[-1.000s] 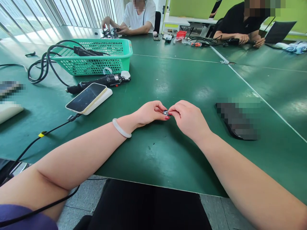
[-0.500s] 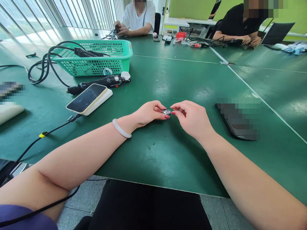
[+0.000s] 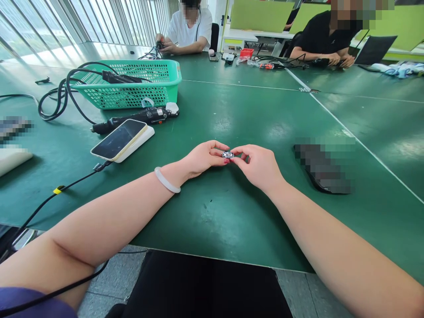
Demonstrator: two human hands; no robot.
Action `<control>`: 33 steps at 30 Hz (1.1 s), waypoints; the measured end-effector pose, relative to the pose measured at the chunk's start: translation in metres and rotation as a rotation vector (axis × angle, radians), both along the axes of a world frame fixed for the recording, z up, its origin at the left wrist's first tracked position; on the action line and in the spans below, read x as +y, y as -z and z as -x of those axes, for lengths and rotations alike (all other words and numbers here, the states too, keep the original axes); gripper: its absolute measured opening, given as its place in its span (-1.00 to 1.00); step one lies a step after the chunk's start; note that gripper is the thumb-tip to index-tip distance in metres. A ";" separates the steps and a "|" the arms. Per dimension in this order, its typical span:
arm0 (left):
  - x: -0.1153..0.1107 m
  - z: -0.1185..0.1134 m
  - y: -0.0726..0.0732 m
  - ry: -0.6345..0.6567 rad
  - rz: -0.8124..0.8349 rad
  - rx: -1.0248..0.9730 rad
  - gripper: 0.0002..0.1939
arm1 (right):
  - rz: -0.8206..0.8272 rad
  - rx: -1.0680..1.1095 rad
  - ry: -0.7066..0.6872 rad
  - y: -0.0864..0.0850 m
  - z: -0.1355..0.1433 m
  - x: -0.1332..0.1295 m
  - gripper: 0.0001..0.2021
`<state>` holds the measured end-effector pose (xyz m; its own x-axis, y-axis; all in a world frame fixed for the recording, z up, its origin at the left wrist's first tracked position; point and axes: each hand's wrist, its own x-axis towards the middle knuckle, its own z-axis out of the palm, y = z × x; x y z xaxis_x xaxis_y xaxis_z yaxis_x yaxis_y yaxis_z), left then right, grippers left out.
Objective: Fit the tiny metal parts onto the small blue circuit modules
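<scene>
Between the fingers of my left hand (image 3: pixel 206 159) is a small dark piece with white and silver detail (image 3: pixel 227 155), possibly a tiny circuit board. It is too small to name surely. My left thumb lies along its near side and the fingers along its far side. My right hand (image 3: pixel 257 164) is closed in a pinch, with thumb and forefinger on the right end of the same piece. Both hands are just above the green tabletop (image 3: pixel 212 212). A pale bangle (image 3: pixel 167 180) is round my left wrist.
Left of my hands lie a phone (image 3: pixel 119 139) on a white block, a black electric screwdriver (image 3: pixel 135 119) and a green basket (image 3: pixel 132 95) with black cables. A dark, partly blurred object (image 3: pixel 326 176) lies to the right. Two people sit across the table.
My right hand has moved left, and its fingertips have closed on the right end of the small piece. The left hand keeps its hold. The view has shifted slightly.
</scene>
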<state>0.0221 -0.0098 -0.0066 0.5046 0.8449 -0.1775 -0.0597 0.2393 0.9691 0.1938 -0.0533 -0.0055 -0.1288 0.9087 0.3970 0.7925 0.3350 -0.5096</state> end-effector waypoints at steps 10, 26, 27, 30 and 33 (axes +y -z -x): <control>0.000 0.001 0.000 0.013 -0.008 -0.005 -0.60 | -0.054 0.017 0.017 0.011 -0.001 0.012 -0.86; -0.002 -0.002 -0.006 -0.081 0.039 0.024 -0.91 | -0.097 0.003 0.011 0.009 0.020 0.004 -0.90; -0.003 -0.002 -0.007 -0.085 0.055 0.023 -0.91 | -0.095 0.004 0.005 0.009 0.020 0.003 -0.90; -0.003 0.001 -0.011 -0.101 0.089 0.051 -0.90 | -0.085 0.021 -0.005 0.009 0.017 0.004 -0.86; -0.005 0.017 -0.022 -0.122 0.036 0.248 -0.83 | -0.057 0.077 0.019 0.009 0.008 0.004 -0.81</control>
<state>0.0048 -0.0144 0.0150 0.3367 0.8877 -0.3142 0.1474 0.2799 0.9487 0.1857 -0.0490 -0.0148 -0.0789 0.8864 0.4561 0.7581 0.3505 -0.5500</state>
